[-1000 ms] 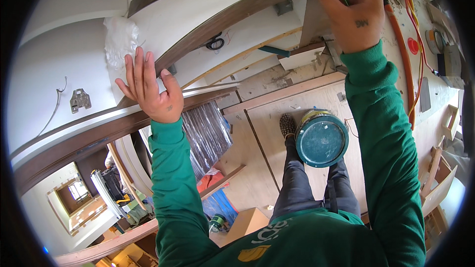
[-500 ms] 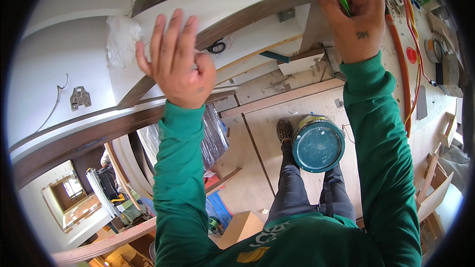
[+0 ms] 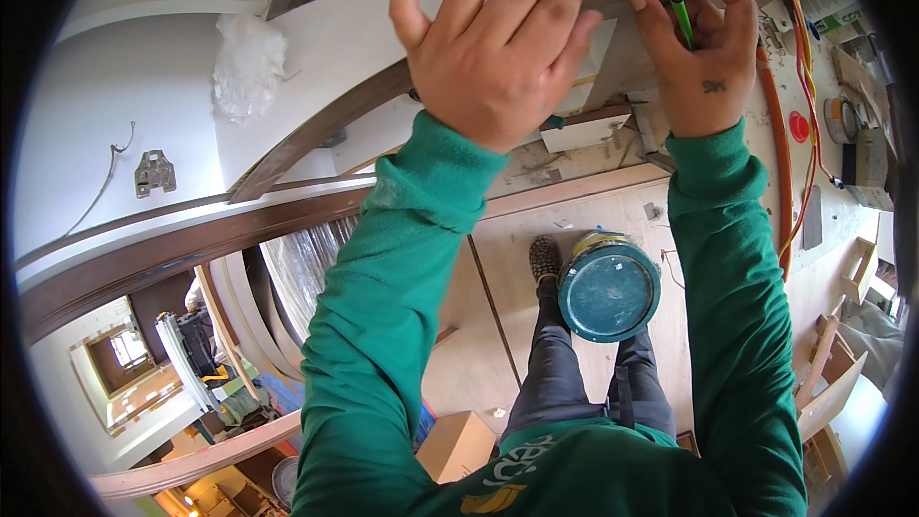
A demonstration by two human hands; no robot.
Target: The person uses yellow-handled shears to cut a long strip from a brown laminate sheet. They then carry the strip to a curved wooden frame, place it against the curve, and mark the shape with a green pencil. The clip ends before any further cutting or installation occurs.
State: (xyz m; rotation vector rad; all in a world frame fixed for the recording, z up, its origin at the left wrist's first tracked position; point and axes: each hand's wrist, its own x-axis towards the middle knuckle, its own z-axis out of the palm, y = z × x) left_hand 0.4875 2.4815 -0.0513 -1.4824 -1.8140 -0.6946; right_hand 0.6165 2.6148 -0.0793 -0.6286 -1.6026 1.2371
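My left hand is over the brown curved strip, palm down with its fingers stretched and apart, and nothing shows in it. Whether it touches the strip cannot be made out. At the upper right my right hand keeps a green pen between thumb and curled fingers, the pen's end pointing up. The thumb and fingertips of that hand are at the strip's far right end; their contact with it is partly hidden. Behind the strip stands a white panel.
A teal-lidded bucket stands on the floor by my legs. Orange conduit and coloured wires run down the right. Crumpled clear plastic and a metal hinge plate are at left; a cardboard box is low down.
My left hand has moved right and up along the strip, toward the right hand. The right hand keeps the pen and has shifted slightly in the picture with the view.
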